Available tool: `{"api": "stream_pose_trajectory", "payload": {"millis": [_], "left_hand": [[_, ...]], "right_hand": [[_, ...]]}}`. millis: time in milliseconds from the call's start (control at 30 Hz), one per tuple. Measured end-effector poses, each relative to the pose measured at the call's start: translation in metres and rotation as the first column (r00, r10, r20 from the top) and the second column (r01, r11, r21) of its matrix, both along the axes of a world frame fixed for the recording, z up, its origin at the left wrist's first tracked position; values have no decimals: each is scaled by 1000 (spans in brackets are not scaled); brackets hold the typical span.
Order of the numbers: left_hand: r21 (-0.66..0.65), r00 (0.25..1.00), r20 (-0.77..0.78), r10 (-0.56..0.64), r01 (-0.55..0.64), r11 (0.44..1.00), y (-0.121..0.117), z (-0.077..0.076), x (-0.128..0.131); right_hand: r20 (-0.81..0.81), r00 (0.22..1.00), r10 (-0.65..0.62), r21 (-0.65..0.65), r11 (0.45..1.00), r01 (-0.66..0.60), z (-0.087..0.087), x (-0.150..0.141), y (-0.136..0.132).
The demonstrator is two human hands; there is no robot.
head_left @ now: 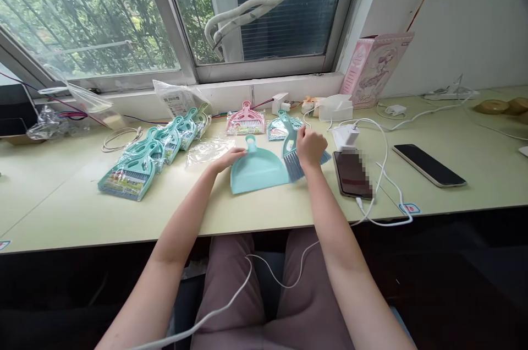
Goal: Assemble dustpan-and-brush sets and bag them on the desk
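Pan (262,173) and brush (293,167) are unwrapped before you at the table (247,212), your left hand (226,160) touching the pan's edge, finger opening unclear, your right hand (311,146) closed around the brush, other sets (127,179) bagged leftward.

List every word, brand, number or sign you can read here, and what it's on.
No text is readable.
Teal packaged sets' labels: too small.
Pink packaged set: too small.
Clear bag: print too blurred.
Pink box: lettering too small.
Desk stickers: marks too blurred.
Dustpan: no lettering visible.
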State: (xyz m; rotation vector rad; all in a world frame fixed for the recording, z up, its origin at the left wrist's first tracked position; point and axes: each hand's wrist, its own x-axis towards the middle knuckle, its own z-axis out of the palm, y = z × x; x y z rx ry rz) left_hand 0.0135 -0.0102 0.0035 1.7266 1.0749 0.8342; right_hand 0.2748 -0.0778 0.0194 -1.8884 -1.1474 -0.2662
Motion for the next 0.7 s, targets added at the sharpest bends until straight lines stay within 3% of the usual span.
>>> {"api": "stream_pose_trajectory", "payload": {"millis": [100, 200, 333, 400, 533, 700], "left_hand": [[51, 979, -177, -105, 116, 992, -2, -1, 3], [277, 936, -350, -27, 131, 952, -4, -2, 7], [492, 824, -557, 103, 228, 840, -13, -3, 13], [546, 791, -584, 184, 215, 810, -16, -2, 15], [569, 729, -609, 313, 127, 812, -17, 4, 15], [571, 741, -593, 315, 111, 813, -12, 8, 6]], "right_hand": [[95, 995, -17, -208, 978, 37, -14, 6, 8], [99, 995, -4, -318, 948, 36, -22, 7, 14], [76, 997, 22, -344, 939, 6, -21, 5, 16], [61, 997, 50, -327, 945, -27, -19, 6, 15], [8, 990, 139, -327, 936, -129, -20, 9, 11], [31, 994, 106, -455, 887, -81, -25, 11, 12]]}}
